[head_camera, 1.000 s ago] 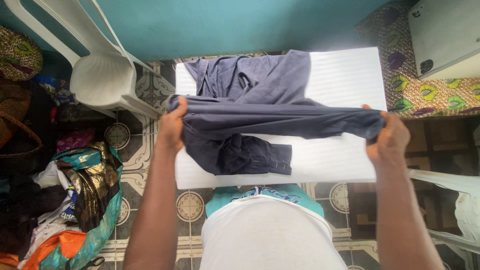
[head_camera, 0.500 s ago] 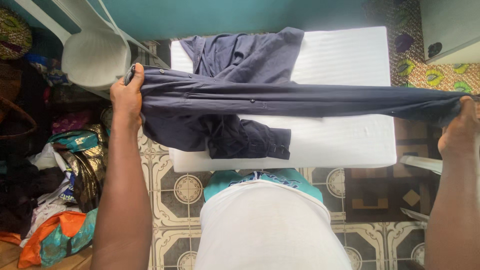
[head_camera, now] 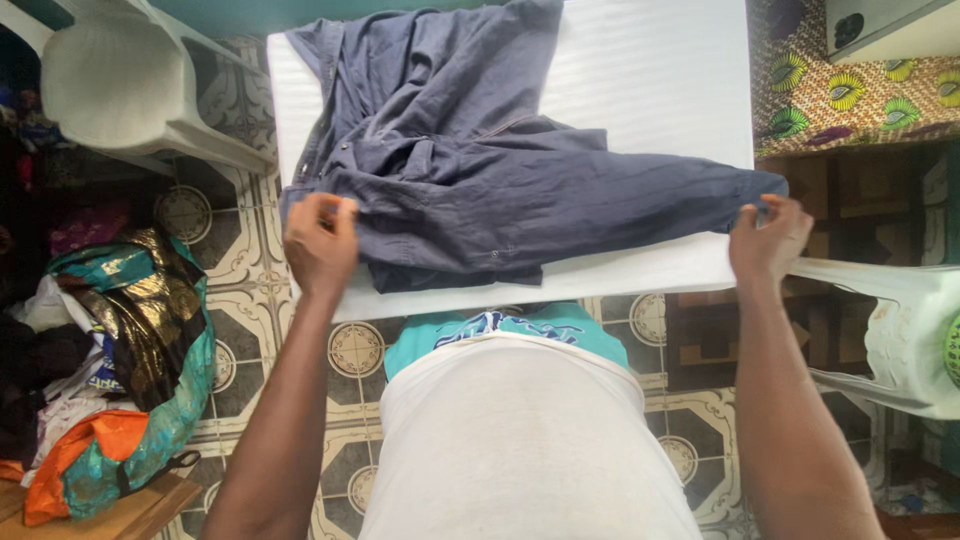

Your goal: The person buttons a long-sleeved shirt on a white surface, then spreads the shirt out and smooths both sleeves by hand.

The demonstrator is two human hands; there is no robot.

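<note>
A dark blue button shirt (head_camera: 470,170) lies spread on a white padded table (head_camera: 660,90). My left hand (head_camera: 320,240) grips the shirt's edge at the table's near left corner. My right hand (head_camera: 768,238) pinches the shirt's other end at the near right corner. The cloth between my hands rests flat on the table top, with its upper part bunched toward the far left.
A white plastic chair (head_camera: 120,90) stands at the far left. A pile of colourful cloth and bags (head_camera: 120,350) lies on the tiled floor to the left. Another white plastic chair (head_camera: 900,330) is at the right, with patterned fabric (head_camera: 860,90) beyond it.
My hands held the shirt stretched taut above the table; they have come down and closer together, and the shirt now lies on the table top.
</note>
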